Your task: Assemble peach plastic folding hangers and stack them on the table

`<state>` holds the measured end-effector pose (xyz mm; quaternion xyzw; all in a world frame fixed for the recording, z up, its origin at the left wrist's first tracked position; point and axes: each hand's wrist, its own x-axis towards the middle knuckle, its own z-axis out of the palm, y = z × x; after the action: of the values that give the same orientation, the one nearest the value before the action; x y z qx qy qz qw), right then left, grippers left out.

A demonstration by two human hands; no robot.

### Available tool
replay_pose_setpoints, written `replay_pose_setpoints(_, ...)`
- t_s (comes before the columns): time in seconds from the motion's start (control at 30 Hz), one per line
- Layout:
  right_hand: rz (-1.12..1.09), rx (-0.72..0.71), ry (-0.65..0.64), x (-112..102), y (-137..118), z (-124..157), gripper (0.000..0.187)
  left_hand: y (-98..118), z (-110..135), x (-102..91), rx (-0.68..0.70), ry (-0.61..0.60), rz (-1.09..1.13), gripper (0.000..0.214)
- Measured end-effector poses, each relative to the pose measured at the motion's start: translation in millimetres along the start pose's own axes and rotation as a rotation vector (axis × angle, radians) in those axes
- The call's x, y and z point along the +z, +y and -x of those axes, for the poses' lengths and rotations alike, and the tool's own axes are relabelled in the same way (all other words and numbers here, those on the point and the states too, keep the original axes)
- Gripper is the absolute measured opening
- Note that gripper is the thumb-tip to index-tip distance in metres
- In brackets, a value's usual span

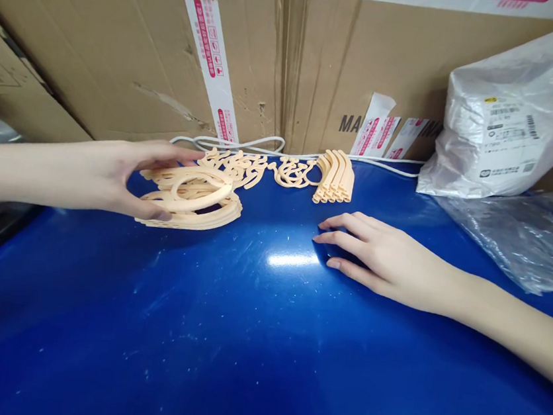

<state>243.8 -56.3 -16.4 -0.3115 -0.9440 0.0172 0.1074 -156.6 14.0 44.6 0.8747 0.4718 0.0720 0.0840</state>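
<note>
My left hand (133,174) reaches over the left end of a pile of curved cream plastic pieces (205,216). Its thumb lies along the front of the pile and its fingers stretch over the back, wide apart; a firm grip does not show. My right hand (375,255) hovers low over the blue table (222,334), palm down, fingers spread and holding nothing. Beyond it stands a neat stack of short bent cream tubes (334,177). Small cream hook-shaped pieces (293,171) lie in a loose heap left of that stack, with more hook-like pieces (241,167) behind the pile.
Large cardboard boxes (139,52) form a wall along the table's back edge. A white cable (264,141) runs at their foot. At the right stands a white plastic parcel bag (505,127) with a label, and clear plastic wrapping (527,236) lies before it.
</note>
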Motion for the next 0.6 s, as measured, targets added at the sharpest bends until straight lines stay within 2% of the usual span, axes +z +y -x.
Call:
replay_pose_setpoints(0.17, 0.026, -0.01, 0.022, 0.5, 0.3, 1.8, 0.036, 8.2, -1.2, 4.6, -0.226, -0.123, -0.103, 0.091)
replay_pose_setpoints(0.23, 0.027, -0.009, 0.02, 0.7, 0.3, 2.0, 0.036, 11.4, -0.9, 4.8, -0.264, -0.149, -0.099, 0.091)
replay_pose_setpoints(0.6, 0.037, -0.007, 0.014, 2.8, 0.5, 1.6, 0.037, 12.4, -0.6, 8.8, -0.161, -0.186, -0.057, 0.089)
